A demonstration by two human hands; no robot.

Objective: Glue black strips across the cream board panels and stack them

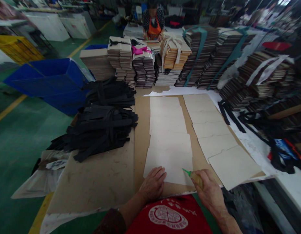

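Note:
My left hand (152, 183) lies flat with its fingers apart on the near edge of a cream card sheet (168, 156), the nearest of several overlapping sheets in a left row. My right hand (209, 191) is closed round a small glue bottle (195, 177) whose green tip points at that same sheet's right edge. A second row of cream card sheets (213, 136) overlaps beside it on the brown board (140, 143).
Black strap piles (103, 123) sit left of the sheets. Bundled stacks of brown and cream cards (174, 52) line the far edge and the right side. A blue bin (52, 81) stands on the green floor. A person in an orange apron (154, 22) works beyond.

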